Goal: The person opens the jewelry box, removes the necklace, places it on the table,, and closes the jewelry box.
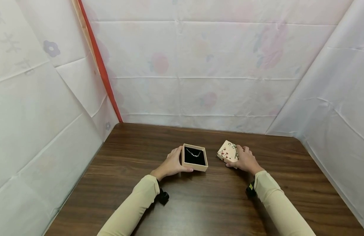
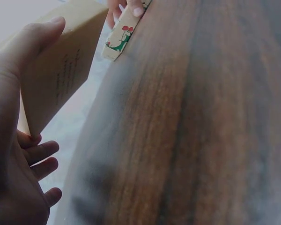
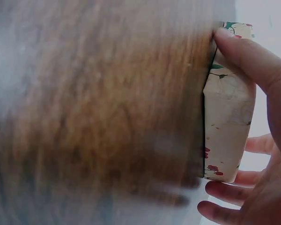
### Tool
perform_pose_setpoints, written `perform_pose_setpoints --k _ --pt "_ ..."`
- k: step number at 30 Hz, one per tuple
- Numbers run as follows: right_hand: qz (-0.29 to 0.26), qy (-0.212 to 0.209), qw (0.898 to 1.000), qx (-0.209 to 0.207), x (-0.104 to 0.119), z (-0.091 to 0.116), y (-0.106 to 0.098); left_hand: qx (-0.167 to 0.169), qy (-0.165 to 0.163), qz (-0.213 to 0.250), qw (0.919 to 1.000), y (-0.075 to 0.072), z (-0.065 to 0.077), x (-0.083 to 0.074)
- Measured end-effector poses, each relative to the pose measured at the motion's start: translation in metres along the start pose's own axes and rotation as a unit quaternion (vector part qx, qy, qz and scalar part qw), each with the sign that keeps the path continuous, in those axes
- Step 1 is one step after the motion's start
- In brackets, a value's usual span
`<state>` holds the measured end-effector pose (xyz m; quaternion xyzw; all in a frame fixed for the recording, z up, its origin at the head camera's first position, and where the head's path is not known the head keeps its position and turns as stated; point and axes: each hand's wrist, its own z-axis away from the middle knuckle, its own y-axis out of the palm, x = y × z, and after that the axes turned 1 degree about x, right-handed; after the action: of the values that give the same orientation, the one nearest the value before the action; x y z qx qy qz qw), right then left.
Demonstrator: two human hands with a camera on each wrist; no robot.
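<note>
My left hand [image 1: 172,164] grips a small cream cardboard box [image 1: 196,167] by its left side, thumb along the near wall. Inside lies a black pad [image 1: 196,160] with a silver necklace [image 1: 195,155] across it. In the left wrist view the box's underside [image 2: 61,75] faces the camera, printed with small lines of text, lifted off the table. To the right, my right hand [image 1: 245,160] holds a cream lid [image 1: 227,152] with red flowers and green stems between thumb and fingers. The right wrist view shows the lid's side [image 3: 227,126] close against the tabletop.
Both things are over a dark wood-grain table [image 1: 134,141]. White sheets with faint floral prints [image 1: 211,59] enclose it at the back and both sides. A red strip [image 1: 100,65] runs down the back left corner.
</note>
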<state>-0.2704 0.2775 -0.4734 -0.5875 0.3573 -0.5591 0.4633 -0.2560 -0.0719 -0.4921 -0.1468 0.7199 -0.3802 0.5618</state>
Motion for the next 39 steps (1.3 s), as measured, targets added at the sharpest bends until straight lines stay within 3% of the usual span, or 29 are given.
perform_pose_setpoints --k 28,39 --pt "0.019 -0.010 1.000 -0.021 0.007 -0.001 -0.008 0.008 -0.006 0.009 0.9999 0.003 0.001 -0.001" --pt "-0.013 -0.009 0.999 -0.034 0.013 -0.001 -0.011 0.000 0.003 0.010 0.9999 0.005 0.001 -0.002"
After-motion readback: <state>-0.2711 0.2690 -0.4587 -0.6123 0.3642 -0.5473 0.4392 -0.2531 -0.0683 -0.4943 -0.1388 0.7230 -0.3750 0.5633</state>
